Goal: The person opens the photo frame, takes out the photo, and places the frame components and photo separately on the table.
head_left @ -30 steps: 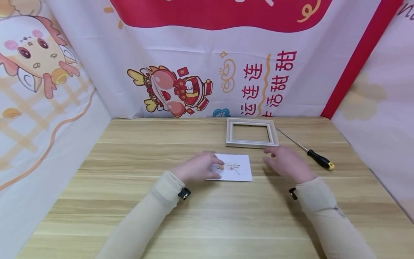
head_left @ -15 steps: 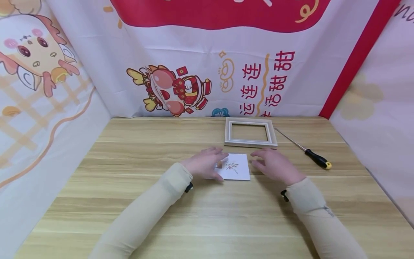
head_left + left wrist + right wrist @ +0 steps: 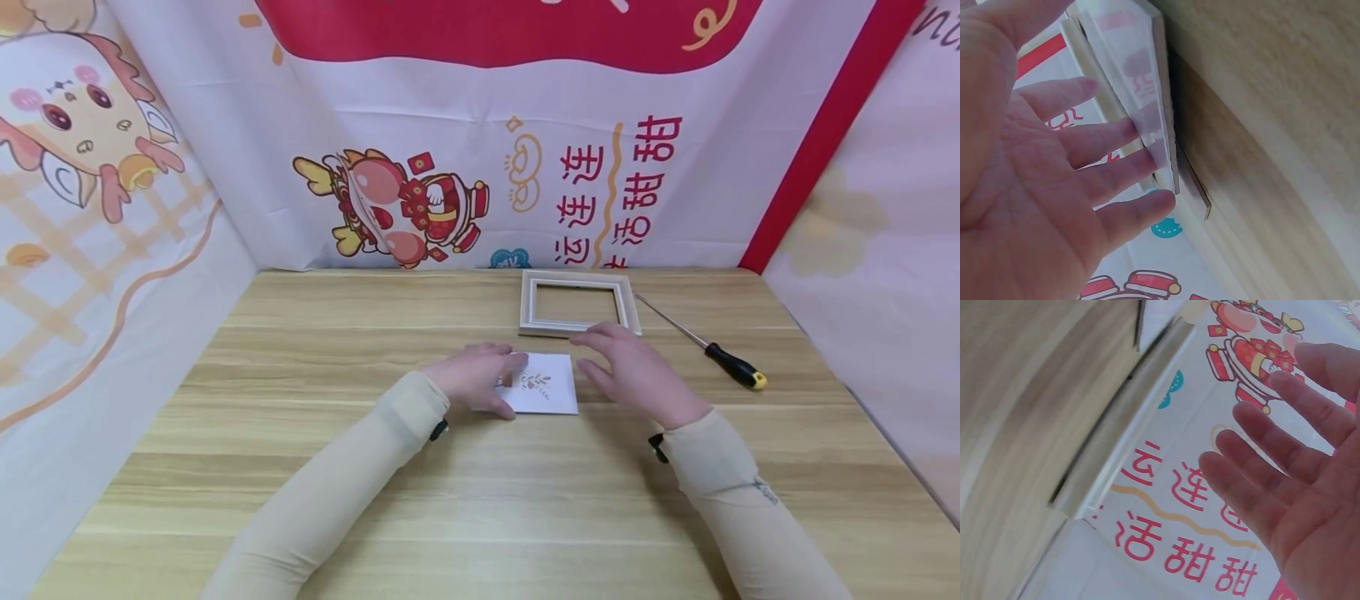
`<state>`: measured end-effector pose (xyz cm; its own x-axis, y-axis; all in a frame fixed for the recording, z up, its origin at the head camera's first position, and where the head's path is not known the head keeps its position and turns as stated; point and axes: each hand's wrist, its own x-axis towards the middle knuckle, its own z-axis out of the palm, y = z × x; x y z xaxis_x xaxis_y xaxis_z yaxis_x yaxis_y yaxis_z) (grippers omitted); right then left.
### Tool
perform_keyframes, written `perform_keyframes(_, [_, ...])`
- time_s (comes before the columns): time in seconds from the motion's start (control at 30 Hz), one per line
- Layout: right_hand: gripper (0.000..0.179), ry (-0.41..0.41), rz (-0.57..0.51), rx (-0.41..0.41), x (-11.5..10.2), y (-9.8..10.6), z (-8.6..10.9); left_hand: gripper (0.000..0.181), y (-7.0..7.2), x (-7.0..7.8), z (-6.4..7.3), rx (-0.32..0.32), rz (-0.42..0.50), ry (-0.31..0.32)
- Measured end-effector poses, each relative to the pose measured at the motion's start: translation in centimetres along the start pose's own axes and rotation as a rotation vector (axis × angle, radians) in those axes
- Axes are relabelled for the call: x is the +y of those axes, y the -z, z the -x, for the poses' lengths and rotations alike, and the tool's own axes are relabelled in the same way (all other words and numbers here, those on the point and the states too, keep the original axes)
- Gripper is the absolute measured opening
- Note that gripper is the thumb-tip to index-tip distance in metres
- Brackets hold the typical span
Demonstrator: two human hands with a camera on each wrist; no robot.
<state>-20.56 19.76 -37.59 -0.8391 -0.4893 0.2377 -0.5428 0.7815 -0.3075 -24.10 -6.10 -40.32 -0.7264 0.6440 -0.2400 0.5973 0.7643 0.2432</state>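
Observation:
A white card [image 3: 551, 387] printed with a floral picture lies flat mid-table, its left part hidden by my left hand [image 3: 480, 379]. That hand's thumb is at the near edge of the card and its index finger reaches over the picture. The left wrist view has the fingers stretched out, fingertips right at a glossy, reflective panel [image 3: 1161, 94] with a brown edge. My right hand [image 3: 637, 375] hovers just right of the card, fingers extended and holding nothing. Its fingertips overlap the near corner of a pale picture frame [image 3: 527, 312], whose opening shows the tabletop.
Right of the frame lies a screwdriver [image 3: 735, 367] with a black and yellow handle, its shaft pointing toward the frame. Printed cloth [image 3: 450, 100] hangs behind the wooden table [image 3: 480, 517] and along both sides.
My left hand has moved slightly right over the card. My right hand came left toward the card, then shifted a little toward the frame. Card, frame and screwdriver stay put.

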Motion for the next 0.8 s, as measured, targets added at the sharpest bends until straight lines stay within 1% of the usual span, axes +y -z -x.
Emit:
perform_keyframes(0.17, [0.035, 0.017, 0.004, 0.028, -0.2, 0.5, 0.1, 0.095, 0.0, 0.0, 0.0, 0.010, 0.038, 0.037])
perform_keyframes(0.3, [0.034, 0.004, 0.001, 0.022, 0.0, 0.8, 0.1, 0.097, 0.0, 0.0, 0.1, 0.023, 0.052, 0.032])
perform_keyframes(0.47, [0.034, -0.018, 0.002, 0.012, 0.3, 1.1, 0.1, 0.099, 0.1, 0.2, 0.6, 0.038, 0.075, 0.020])
perform_keyframes(0.7, [0.033, -0.035, 0.009, 0.005, 0.9, 1.2, 0.2, 0.098, 1.2, 0.6, 1.7, 0.073, 0.125, 0.008])
perform_keyframes(0.8, [0.032, -0.047, -0.001, 0.003, 1.1, 1.4, 0.3, 0.097, 2.0, 0.3, 2.2, 0.112, 0.130, 0.011])
